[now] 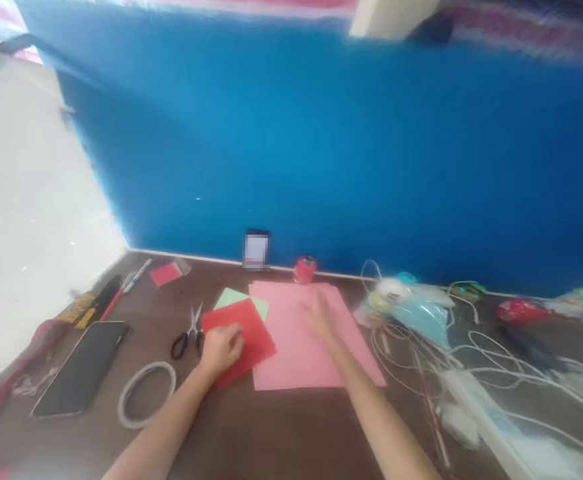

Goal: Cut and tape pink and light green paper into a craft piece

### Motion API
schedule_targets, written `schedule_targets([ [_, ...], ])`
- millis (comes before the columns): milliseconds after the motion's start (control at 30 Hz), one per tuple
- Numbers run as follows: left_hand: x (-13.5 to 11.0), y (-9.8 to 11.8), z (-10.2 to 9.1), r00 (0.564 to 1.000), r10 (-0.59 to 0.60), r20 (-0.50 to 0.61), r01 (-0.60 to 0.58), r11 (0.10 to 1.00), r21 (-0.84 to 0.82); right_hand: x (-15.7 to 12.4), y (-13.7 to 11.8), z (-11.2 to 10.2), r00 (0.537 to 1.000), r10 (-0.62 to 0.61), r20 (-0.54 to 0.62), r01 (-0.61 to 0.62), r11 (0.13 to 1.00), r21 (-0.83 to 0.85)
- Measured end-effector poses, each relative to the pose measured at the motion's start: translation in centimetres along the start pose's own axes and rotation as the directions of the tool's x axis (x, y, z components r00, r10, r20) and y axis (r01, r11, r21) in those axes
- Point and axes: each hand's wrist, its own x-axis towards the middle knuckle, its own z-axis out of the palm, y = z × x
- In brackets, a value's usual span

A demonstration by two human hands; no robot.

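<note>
- Head view, centre: pink sheet (298, 363) flat on the brown surface (271, 433), below a blue wall (321, 147).
- At 9 o'clock of the pink sheet, overlapping its left edge: red sheet (256, 333), atop a pale green sheet (234, 298) peeking out at 12 o'clock.
- Left hand (221, 348) on the red sheet's 8 o'clock corner, fingers clenched on the paper.
- Right hand (321, 317) flat on the pink sheet, toward its 12 o'clock edge, fingers released and spread; blurred.
- Scissors (188, 333) just beside the red sheet at 9 o'clock, blades toward 12 o'clock.
- Tape ring (146, 393) at 7 o'clock of the left hand; dark phone (84, 367) farther out at 9 o'clock.
- Small red pot (304, 269) at 12 o'clock of the pink sheet, against the wall.
- Tangle of white cables (496, 360) at 3 o'clock.
</note>
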Motion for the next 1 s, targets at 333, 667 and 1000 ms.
schedule_targets([
  [333, -1.9, 6.3, -0.6, 0.943, 0.235, 0.236, -0.226, 0.972, -0.066, -10.1, 1.6, -2.3, 0.982, 0.055, 0.181, -0.009, 0.97, -0.245],
  [667, -0.9, 3.8, 1.2, 0.971, 0.002, 0.239, -0.051, 0.979, 0.198, -10.6, -4.6, -0.4, 0.852, -0.274, 0.445, 0.287, 0.957, 0.04],
  [1000, 2.7, -0.7, 0.5, 0.956, -0.185, 0.229, 0.12, 0.955, 0.272, -10.9, -4.8, -1.1, 0.866, -0.243, 0.438, 0.235, 0.969, 0.074],
])
